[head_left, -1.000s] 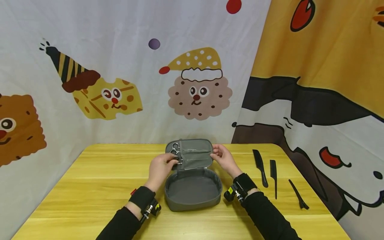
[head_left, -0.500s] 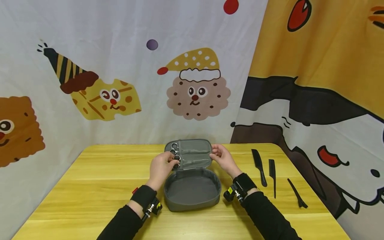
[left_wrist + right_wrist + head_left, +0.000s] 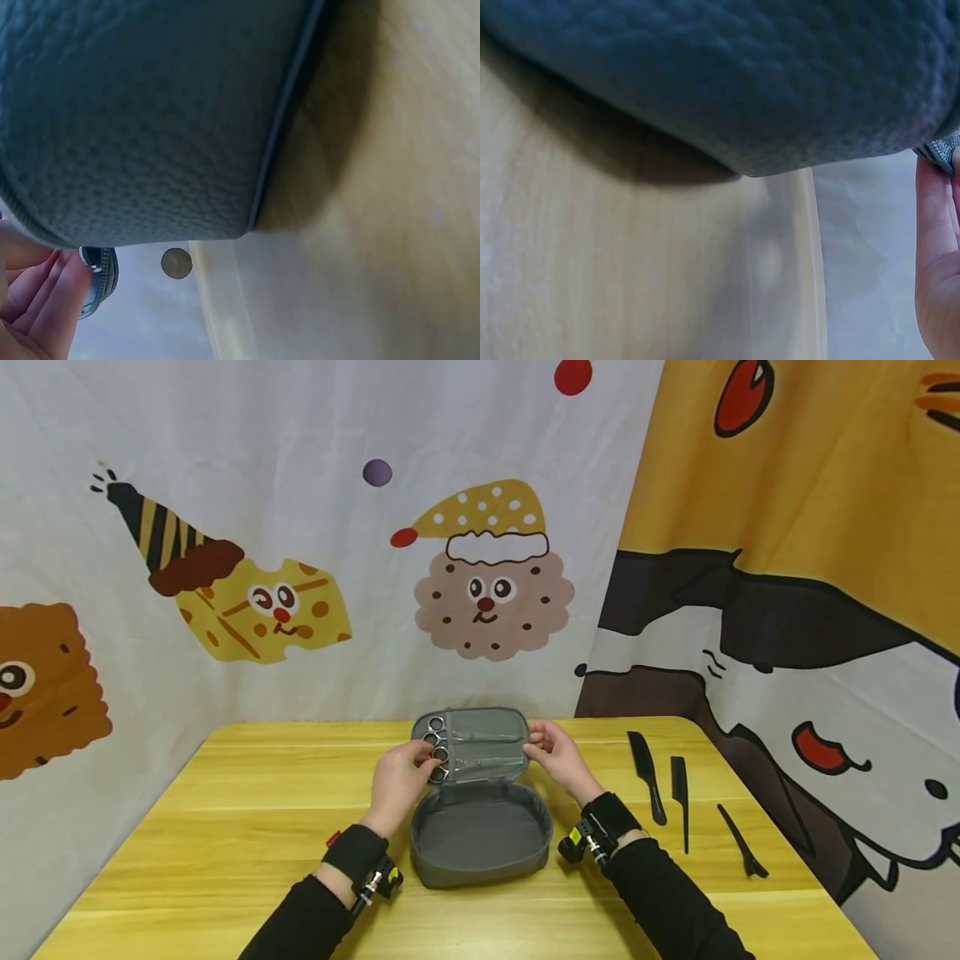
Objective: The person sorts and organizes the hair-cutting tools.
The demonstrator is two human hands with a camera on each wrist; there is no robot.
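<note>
Scissors [image 3: 437, 732]: blades hidden; left hand [image 3: 400, 779] partly covers the finger rings. Grey case [image 3: 483, 872]: cropped in both wrist views. Right hand [image 3: 939, 289]: cut off by the right wrist view's right edge. Counter [image 3: 225, 852]: near edge outside the head view.

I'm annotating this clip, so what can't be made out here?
Ring-handled tools: far ends lost behind the lid pockets, head view.
Case: inside hidden by its wall, both wrist views.
Left hand: cut off by left edge, left wrist view.
Right hand: cut by right edge, right wrist view.
</note>
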